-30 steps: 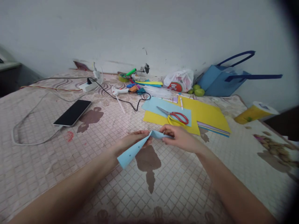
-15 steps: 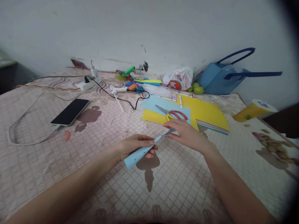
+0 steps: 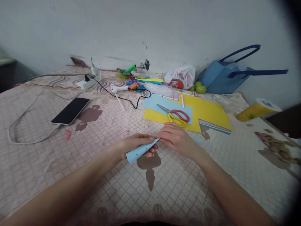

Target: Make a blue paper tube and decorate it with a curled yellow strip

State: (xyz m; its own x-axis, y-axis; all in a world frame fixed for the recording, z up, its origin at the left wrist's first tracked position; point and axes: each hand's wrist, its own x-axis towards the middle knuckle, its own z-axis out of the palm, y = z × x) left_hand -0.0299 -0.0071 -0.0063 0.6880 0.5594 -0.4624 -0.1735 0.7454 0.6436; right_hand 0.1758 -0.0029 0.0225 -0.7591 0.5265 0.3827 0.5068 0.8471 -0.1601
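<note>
A light blue paper strip with small dark dots is curled lengthwise above the middle of the table. My left hand is closed around it, thumb on top and fingers beneath. Closed on the strip's far right end is my right hand, its fingers covering that part. Just behind my right hand, scissors with red and yellow handles lie on a flat light blue sheet, which rests on yellow paper.
At the left lies a tablet with a white cable. Further back are a power strip, a white glue gun, a plastic bag, green fruit and a blue bag. A yellow roll and peanuts are at the right.
My right hand has moved left and slightly down along the paper strip, closer to my left hand. More of the scissors' yellow handle now shows. The view has shifted slightly.
</note>
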